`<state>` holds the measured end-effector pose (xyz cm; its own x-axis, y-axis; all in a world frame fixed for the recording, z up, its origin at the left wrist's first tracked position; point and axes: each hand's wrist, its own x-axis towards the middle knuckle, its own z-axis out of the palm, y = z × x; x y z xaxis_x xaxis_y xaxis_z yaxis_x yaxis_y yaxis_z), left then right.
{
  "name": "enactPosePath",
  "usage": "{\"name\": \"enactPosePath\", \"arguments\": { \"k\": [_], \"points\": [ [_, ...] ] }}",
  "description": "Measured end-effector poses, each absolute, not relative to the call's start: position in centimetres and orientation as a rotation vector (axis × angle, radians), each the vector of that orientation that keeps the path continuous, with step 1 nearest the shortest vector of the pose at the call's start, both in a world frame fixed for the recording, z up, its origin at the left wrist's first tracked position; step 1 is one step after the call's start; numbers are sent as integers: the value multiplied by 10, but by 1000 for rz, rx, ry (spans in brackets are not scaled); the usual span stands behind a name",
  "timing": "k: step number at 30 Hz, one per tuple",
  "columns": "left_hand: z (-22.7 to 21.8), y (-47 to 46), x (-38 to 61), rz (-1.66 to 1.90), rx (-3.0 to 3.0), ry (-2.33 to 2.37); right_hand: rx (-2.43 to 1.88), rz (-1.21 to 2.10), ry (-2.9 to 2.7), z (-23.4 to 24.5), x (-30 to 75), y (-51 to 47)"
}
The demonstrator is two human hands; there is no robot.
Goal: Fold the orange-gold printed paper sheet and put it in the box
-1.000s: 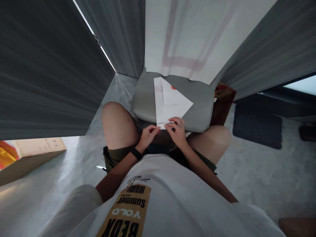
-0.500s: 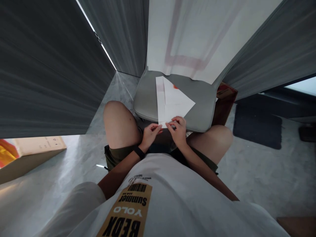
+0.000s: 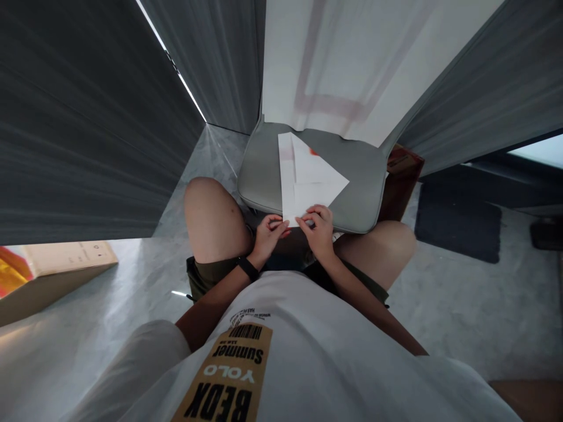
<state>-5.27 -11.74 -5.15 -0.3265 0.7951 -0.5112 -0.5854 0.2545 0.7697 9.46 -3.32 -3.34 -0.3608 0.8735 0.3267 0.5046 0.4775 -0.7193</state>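
A folded sheet of white paper (image 3: 305, 181) lies on a grey padded cushion (image 3: 360, 199) across my lap. Its folded flaps form a point facing right, and a small orange mark shows near its far edge. My left hand (image 3: 269, 237), with a black band on the wrist, pinches the near corner of the paper from the left. My right hand (image 3: 317, 230) holds the near edge just beside it, its fingertips on the paper. The two hands nearly meet, and they hide the paper's lowest edge.
Tall dark grey panels (image 3: 88, 117) stand on both sides, and a white sheet with pink stripes (image 3: 334, 58) hangs ahead. A brown box (image 3: 402, 176) sits behind the cushion, a cardboard box (image 3: 61, 264) lies at left, and a dark mat (image 3: 457, 228) lies on the pale floor.
The whole view has drifted slightly, so the paper and hands sit a little higher and further right in the picture. Both hands keep hold of the paper.
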Motion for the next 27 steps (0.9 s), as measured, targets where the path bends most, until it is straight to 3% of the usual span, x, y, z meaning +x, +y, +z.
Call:
{"name": "enactPosePath", "arguments": {
  "k": [18,27],
  "points": [
    [-48,-116,-54,1386,188,1261,-1120,597,-2057,-35,93,-31],
    [-40,-122,-55,1332,229,1288,-1347,892,-1709,-1,104,-66]
  ]
}}
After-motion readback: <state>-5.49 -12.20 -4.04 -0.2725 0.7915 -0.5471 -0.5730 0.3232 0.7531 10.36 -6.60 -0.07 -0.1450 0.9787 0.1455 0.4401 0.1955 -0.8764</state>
